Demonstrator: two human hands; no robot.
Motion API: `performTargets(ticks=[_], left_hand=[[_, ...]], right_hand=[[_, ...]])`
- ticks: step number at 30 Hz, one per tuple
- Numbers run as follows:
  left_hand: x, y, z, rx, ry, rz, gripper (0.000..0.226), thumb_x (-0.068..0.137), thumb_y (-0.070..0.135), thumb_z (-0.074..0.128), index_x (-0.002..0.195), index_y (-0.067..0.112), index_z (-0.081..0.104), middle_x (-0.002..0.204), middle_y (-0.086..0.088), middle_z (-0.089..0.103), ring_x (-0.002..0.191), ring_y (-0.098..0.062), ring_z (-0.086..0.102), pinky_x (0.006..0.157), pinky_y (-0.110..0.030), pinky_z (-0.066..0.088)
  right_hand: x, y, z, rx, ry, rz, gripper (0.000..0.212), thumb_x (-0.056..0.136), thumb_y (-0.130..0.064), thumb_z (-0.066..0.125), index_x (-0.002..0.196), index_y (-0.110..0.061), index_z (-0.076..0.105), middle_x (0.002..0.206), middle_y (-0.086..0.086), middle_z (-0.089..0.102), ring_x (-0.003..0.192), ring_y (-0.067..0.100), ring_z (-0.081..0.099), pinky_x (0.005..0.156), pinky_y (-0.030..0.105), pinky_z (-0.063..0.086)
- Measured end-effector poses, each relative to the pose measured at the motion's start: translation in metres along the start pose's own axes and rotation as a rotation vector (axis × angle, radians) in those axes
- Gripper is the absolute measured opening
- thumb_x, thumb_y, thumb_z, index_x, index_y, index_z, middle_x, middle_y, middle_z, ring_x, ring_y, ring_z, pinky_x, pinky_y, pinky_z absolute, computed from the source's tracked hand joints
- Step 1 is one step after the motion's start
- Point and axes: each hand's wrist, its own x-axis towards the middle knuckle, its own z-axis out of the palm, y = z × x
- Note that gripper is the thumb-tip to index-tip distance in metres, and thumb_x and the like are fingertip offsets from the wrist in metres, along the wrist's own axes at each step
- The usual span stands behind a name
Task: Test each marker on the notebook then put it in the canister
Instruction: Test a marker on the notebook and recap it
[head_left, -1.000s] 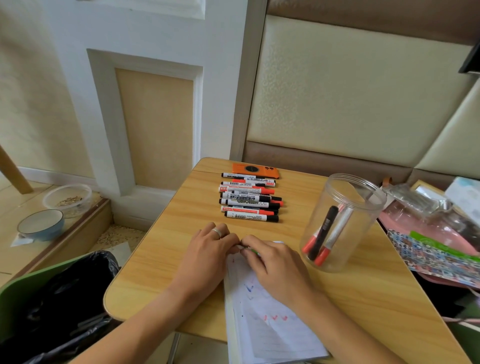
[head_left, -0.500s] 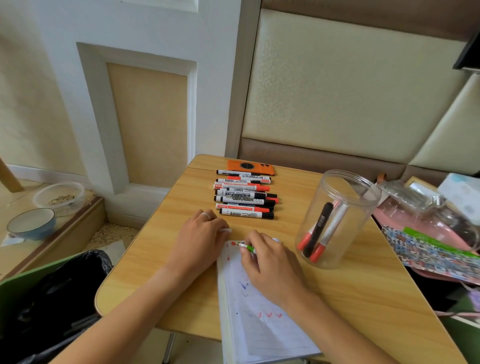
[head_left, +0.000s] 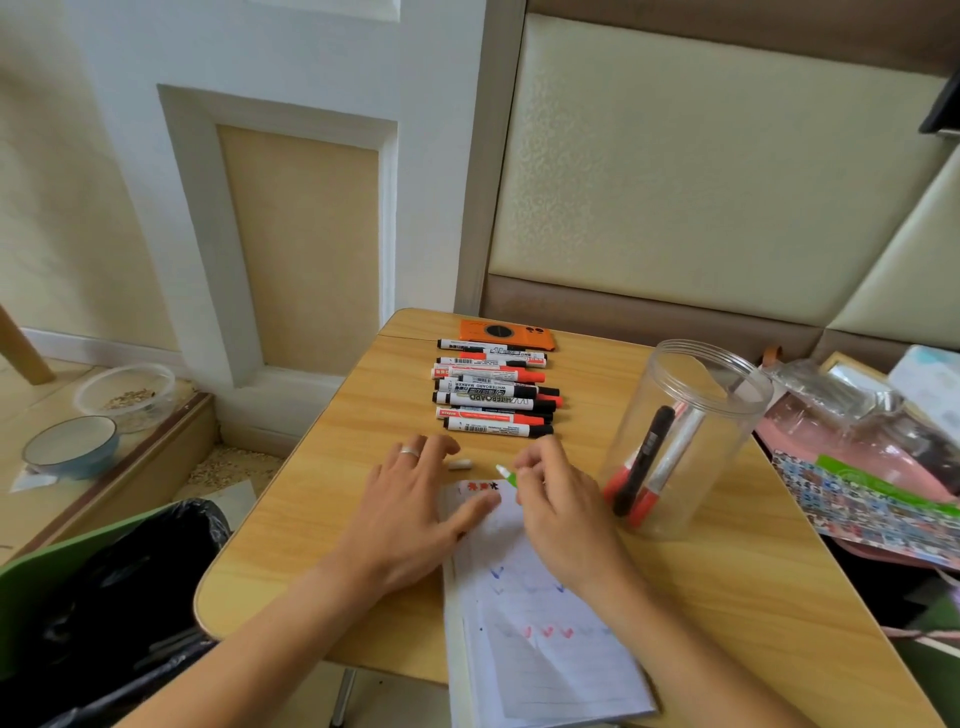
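An open notebook (head_left: 524, 613) with red and blue test marks lies at the table's near edge. My right hand (head_left: 558, 499) grips an uncapped green marker (head_left: 508, 475), tip pointing left just above the page's top. My left hand (head_left: 410, 499) rests flat, fingers spread, thumb pressing the notebook's top left corner. A small white cap (head_left: 460, 464) lies on the table beside its fingertips. Several red and black markers (head_left: 493, 395) lie in a row farther back. A clear plastic canister (head_left: 680, 436) stands to the right with three markers inside.
An orange phone (head_left: 506, 332) lies behind the marker row. Pink and patterned clutter (head_left: 872, 467) crowds the table's right edge. A black bin bag (head_left: 114, 587) sits low on the left; a blue bowl (head_left: 70, 447) and a clear container (head_left: 124, 389) rest on the floor ledge.
My hands have separated: the cap came off and now lies on the table. My left hand flattened onto the notebook corner, and my right hand holds the bared marker over the page.
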Motion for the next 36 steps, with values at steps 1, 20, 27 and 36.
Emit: performTargets(ticks=[1,20,27,36], left_hand=[[-0.003,0.0,0.0,0.026,-0.025,0.015,0.071,0.081,0.086,0.036,0.127,0.032,0.04,0.124,0.012,0.046,0.113,-0.009,0.044,0.096,-0.036,0.04],[-0.015,-0.002,0.005,0.151,-0.085,0.085,0.058,0.087,0.074,0.038,0.136,0.043,0.041,0.132,0.009,0.033,0.125,-0.011,0.033,0.107,-0.033,0.032],[-0.018,0.002,0.004,0.213,-0.108,0.097,0.058,0.088,0.071,0.027,0.14,0.046,0.034,0.142,0.005,0.028,0.134,-0.014,0.028,0.112,-0.033,0.024],[-0.016,0.002,0.004,0.243,-0.138,0.11,0.052,0.095,0.067,0.034,0.143,0.047,0.032,0.147,0.003,0.025,0.138,-0.015,0.021,0.115,-0.034,0.017]], right_hand=[[0.003,0.0,-0.003,0.035,0.006,0.055,0.006,0.104,-0.021,0.048,0.099,-0.025,0.048,0.083,-0.002,0.064,0.074,0.016,0.062,0.07,0.042,0.049],[0.021,0.004,-0.015,0.664,-0.054,0.319,0.007,0.1,-0.008,0.064,0.093,-0.008,0.063,0.075,0.011,0.063,0.055,0.018,0.057,0.04,0.019,0.034],[0.017,0.0,-0.006,0.325,-0.018,0.25,0.014,0.098,-0.017,0.062,0.084,-0.014,0.064,0.072,0.008,0.074,0.046,0.02,0.061,0.039,0.022,0.039],[0.014,0.0,-0.003,0.241,0.0,0.195,0.019,0.097,-0.015,0.063,0.079,-0.019,0.064,0.065,0.01,0.071,0.049,0.02,0.065,0.04,0.025,0.042]])
